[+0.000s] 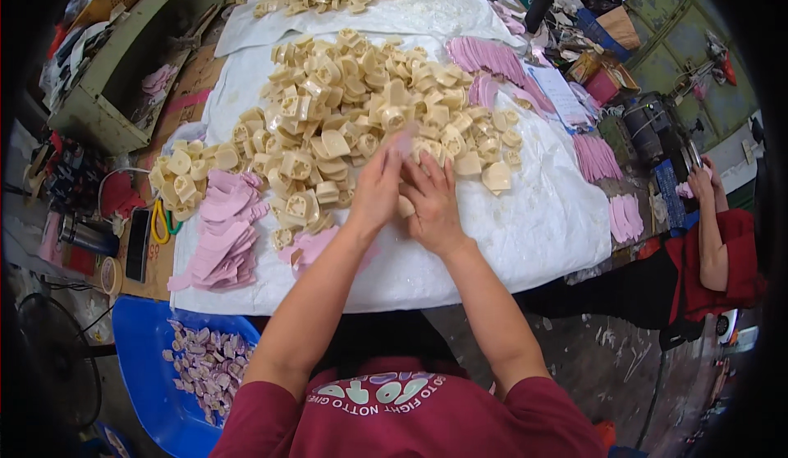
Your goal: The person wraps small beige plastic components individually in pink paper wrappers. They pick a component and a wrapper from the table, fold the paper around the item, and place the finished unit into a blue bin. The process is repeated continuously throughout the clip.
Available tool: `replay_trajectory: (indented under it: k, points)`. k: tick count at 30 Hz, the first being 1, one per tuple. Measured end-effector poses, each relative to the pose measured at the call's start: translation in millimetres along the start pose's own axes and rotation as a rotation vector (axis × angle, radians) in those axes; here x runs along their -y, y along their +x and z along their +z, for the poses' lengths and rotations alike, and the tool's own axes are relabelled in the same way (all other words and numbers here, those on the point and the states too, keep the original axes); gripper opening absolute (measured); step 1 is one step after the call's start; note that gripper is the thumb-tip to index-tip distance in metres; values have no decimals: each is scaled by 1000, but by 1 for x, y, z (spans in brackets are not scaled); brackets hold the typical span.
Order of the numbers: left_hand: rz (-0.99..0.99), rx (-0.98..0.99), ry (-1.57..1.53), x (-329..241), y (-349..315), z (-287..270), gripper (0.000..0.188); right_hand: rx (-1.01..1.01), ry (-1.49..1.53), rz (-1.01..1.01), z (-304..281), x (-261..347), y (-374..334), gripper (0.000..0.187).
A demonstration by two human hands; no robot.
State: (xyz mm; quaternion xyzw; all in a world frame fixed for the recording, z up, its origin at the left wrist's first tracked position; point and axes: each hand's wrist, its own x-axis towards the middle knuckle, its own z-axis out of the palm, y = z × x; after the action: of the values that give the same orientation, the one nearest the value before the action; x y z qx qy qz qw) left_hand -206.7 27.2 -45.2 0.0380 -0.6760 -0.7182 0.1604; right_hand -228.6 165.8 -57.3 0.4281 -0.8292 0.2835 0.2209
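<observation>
My left hand (379,185) is closed, its fingertips on a small pale pink piece (408,134) that is blurred. Close beside it, my right hand (432,205) curls its fingers over a cream plastic shoe heel (406,206), mostly hidden by the hand. Both hands are at the near edge of a large pile of cream plastic shoe heels (328,142). Under my left forearm lie several flat pink cut pieces (308,249). Further left, a stack of pink cut pieces (222,240) lies fanned out beside the pile.
A white sheet (525,236) covers the table. More pink strips (488,57) lie at the far right. A phone (138,245), yellow-handled scissors (158,222) and a tape roll (112,276) lie left. Below stands a blue bin (148,392) of small pieces. A co-worker (714,253) works at right.
</observation>
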Motion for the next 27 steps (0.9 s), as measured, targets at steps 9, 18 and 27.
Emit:
replay_trajectory:
  k: [9, 18, 27]
  points:
    - [97, -229, -106, -28, -31, -16, 46, -320, 286, 208, -62, -3, -33, 24]
    - [-12, -270, -401, -39, -34, -5, 37, -183, 155, 374, -84, -4, -81, 31]
    - [-244, -321, -889, -61, -110, -17, 37, -116, 763, 263, -52, 131, -25, 31]
